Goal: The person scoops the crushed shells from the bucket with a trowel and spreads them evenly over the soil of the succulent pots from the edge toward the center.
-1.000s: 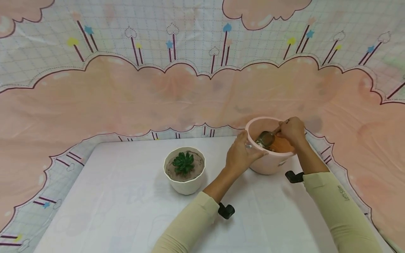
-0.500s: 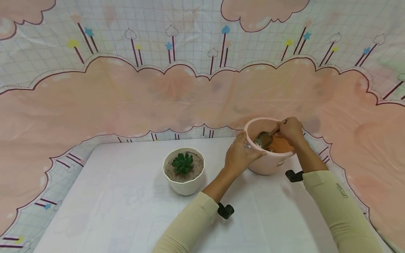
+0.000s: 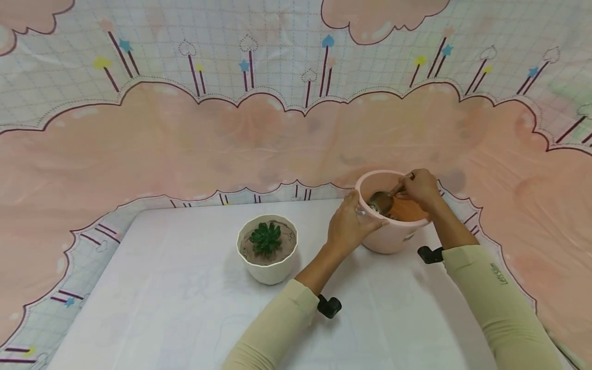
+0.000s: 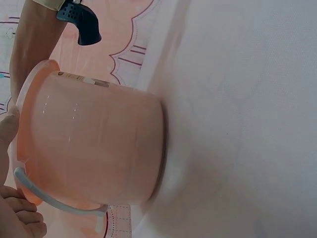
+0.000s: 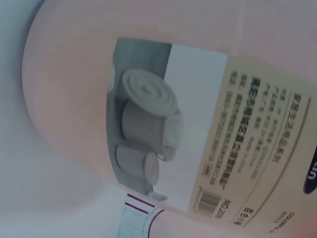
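A pink plastic bucket (image 3: 393, 239) stands upright at the table's back right. My left hand (image 3: 348, 224) grips the near left side of its rim, thumb in front. In the left wrist view, the left hand's curled fingers (image 4: 22, 215) are beside the bucket's grey handle (image 4: 54, 201). My right hand (image 3: 421, 187) grips the handle of a small garden trowel (image 3: 381, 202) over the far right rim. Its dark blade slants down inside the bucket, near pale bits at the left wall. Most of the bucket's bottom is hidden. The right wrist view shows only the bucket's printed label (image 5: 198, 134).
A white faceted pot (image 3: 270, 272) holding a green succulent (image 3: 265, 238) in greyish soil stands left of the bucket. Both are on a white-covered table (image 3: 176, 298). A pink patterned cloth (image 3: 231, 139) hangs behind the table's back edge.
The right hand and the trowel have shifted slightly left inside the bucket. My left hand keeps its grip on the rim. The whole view has drifted a little.
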The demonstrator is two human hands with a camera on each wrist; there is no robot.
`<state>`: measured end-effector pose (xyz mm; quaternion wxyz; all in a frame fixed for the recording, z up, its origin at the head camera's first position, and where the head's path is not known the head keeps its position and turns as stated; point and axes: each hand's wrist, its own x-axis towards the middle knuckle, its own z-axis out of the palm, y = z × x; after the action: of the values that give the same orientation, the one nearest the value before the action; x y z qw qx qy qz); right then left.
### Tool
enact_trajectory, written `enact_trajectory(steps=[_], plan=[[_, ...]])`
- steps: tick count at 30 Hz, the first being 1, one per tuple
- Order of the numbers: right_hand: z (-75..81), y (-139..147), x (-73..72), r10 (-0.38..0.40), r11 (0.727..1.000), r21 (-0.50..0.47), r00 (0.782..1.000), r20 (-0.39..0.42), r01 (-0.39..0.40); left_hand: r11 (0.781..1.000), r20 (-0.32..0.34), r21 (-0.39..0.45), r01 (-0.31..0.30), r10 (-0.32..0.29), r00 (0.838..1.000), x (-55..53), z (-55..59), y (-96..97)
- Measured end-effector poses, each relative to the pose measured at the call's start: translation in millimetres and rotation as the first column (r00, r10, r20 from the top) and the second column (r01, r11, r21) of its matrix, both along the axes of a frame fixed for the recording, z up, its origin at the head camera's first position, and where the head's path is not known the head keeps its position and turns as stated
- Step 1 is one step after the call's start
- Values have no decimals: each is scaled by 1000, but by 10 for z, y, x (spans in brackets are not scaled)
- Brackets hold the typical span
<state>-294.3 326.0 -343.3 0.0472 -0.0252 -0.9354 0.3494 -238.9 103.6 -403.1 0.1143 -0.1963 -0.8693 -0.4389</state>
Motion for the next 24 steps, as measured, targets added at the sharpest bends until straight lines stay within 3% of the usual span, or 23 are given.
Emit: enact_trajectory(steps=[3, 8, 14, 21, 24], plan=[[-18, -17, -20, 41, 990, -138, 999, 24, -37, 1000, 8, -5, -4, 4, 1000, -5, -8, 2], [-38, -19, -45, 148, 933, -341, 986, 72, -115, 1000, 5, -10, -3, 3, 1000, -6, -16, 1], [-51, 23, -98, 262, 915, -338, 961, 85, -220, 1000, 9, -31, -6, 6, 1000, -8, 10, 2], [-15, 31, -101, 332, 906, -302, 941, 71, -296, 1000, 20, -22, 2, -1, 1000, -7, 15, -4], [-2, 38, -95, 374, 887, -314, 925, 61, -338, 1000, 23, -25, 1, -1, 1000, -8, 13, -1]])
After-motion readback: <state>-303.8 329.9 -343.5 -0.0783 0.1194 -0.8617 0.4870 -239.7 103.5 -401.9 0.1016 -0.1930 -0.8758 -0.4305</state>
